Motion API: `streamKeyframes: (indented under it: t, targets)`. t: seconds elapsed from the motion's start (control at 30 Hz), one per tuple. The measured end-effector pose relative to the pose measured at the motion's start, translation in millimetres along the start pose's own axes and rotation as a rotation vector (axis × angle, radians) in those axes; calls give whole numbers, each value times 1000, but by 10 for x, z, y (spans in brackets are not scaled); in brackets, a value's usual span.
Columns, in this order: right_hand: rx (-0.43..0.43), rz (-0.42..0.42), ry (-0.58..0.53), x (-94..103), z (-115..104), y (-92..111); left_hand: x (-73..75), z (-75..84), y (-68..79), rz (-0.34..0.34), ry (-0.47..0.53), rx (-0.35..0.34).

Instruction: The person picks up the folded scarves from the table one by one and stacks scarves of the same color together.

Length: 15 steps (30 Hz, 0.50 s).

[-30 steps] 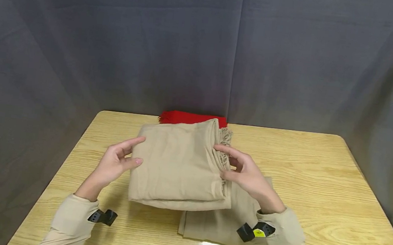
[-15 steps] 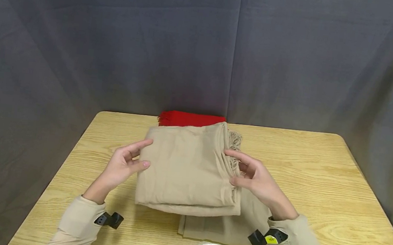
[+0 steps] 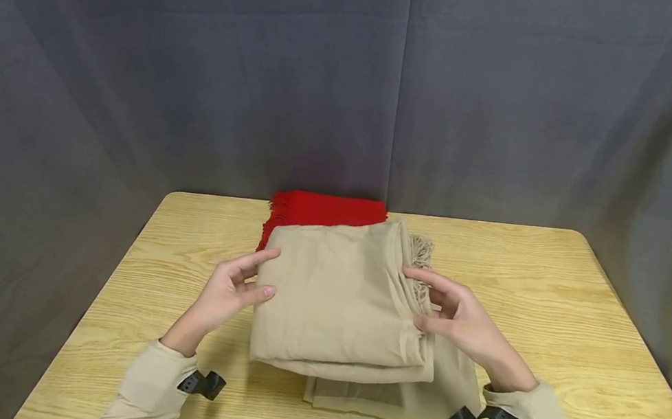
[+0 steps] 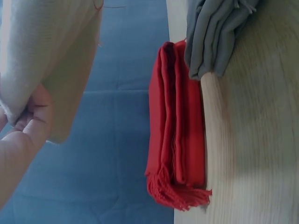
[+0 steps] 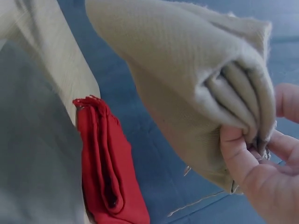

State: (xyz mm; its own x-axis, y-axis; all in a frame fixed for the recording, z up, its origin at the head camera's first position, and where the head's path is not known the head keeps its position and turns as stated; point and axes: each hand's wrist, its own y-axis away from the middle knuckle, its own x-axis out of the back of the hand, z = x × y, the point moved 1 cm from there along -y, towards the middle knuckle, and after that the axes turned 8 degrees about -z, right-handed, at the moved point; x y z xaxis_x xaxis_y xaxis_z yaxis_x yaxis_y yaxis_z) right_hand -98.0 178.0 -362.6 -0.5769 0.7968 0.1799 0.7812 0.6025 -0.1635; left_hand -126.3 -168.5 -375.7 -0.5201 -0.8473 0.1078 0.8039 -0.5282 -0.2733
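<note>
A folded beige scarf [image 3: 338, 300] with fringe along its right side is held up above the table between both hands. My left hand [image 3: 226, 297] pinches its left edge, thumb on the near face; in the left wrist view this hand [image 4: 30, 123] has fingers curled behind the cloth. On the right, my right hand [image 3: 472, 329] grips the fringed edge, and in the right wrist view its thumb and fingers [image 5: 238, 154] close on the folded layers. Beneath, partly covered from above, a second folded beige scarf [image 3: 452, 395] lies on the table. It looks greyer in the wrist views.
At the back of the wooden table [image 3: 548, 316] lies a folded red scarf [image 3: 330, 210], its fringe at the left end and its front part hidden by the held scarf. A dark grey curtain [image 3: 262, 90] hangs behind and around the table.
Both hands have carried the beige scarf to the right and slightly nearer. More of the red scarf now shows. The scarf on the table has stayed in place.
</note>
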Motion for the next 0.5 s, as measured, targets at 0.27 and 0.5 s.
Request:
streamKeyframes:
  t: [0.27,0.5]
  targets:
    - [-6,13,20,79,7,117,-119,-74,-68,-10,14,5]
    - [30,13,35,134,35,219,-220,-135,-117,-15,23,13]
